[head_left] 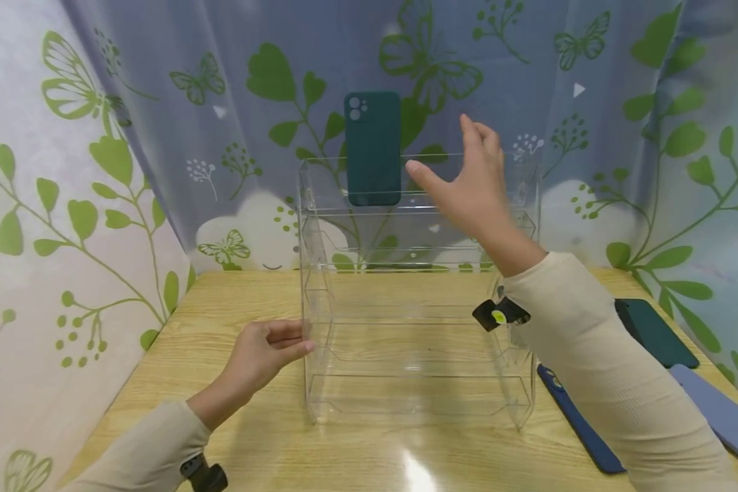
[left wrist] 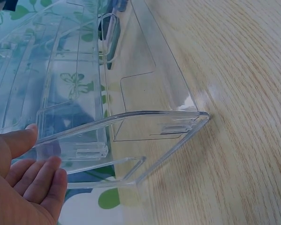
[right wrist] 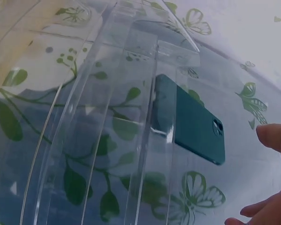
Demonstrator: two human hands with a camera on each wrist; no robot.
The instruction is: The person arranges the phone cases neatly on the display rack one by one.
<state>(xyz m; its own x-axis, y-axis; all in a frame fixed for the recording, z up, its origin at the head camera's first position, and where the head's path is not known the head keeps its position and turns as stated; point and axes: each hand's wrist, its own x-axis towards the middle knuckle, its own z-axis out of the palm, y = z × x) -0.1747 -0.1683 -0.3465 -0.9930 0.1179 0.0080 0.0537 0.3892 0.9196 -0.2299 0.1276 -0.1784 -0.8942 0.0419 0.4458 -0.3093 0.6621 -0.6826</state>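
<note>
A clear acrylic tiered rack (head_left: 418,374) stands upright on the table. In its top tier leans a teal phone case (head_left: 374,154), camera cutouts at the upper left; the right wrist view shows the same case (right wrist: 199,126) with its lower end behind the tier's front lip. My right hand (head_left: 476,184) is just right of the case, thumb and fingers spread, holding nothing. At the rack's left side, my left hand (head_left: 261,355) grips the edge of the side panel (left wrist: 126,117), with the thumb (left wrist: 20,140) on one side and the fingers on the other.
On the right of the wooden table (head_left: 234,301) lie a dark green phone case (head_left: 661,333), a navy blue one (head_left: 578,420) and a lavender one (head_left: 719,413), partly behind my right sleeve. A leaf-and-butterfly curtain (head_left: 221,137) hangs close behind the rack.
</note>
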